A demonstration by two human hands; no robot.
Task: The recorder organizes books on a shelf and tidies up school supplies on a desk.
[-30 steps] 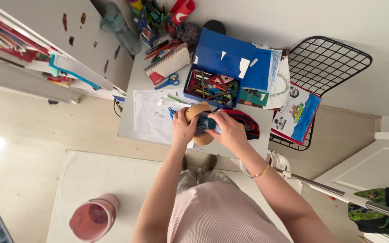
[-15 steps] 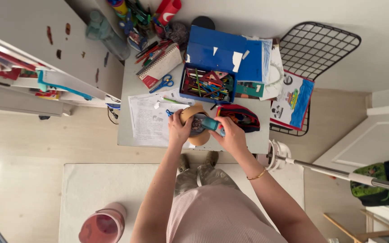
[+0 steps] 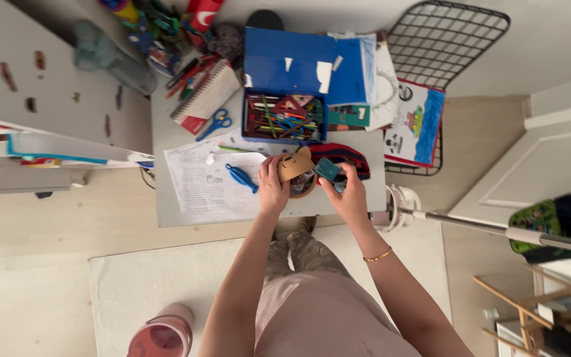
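Lifted clear, teal object (image 3: 328,169) seemingly gripped by right hand (image 3: 348,195); left hand (image 3: 272,188) holds brown roll (image 3: 297,170).

Blue box (image 3: 284,79) of pencils, blue scissors (image 3: 211,124), wire chair (image 3: 444,39)

Tan cardboard tape roll (image 3: 295,169) tilted upright at desk edge, small teal-blue object (image 3: 328,170) just beside it
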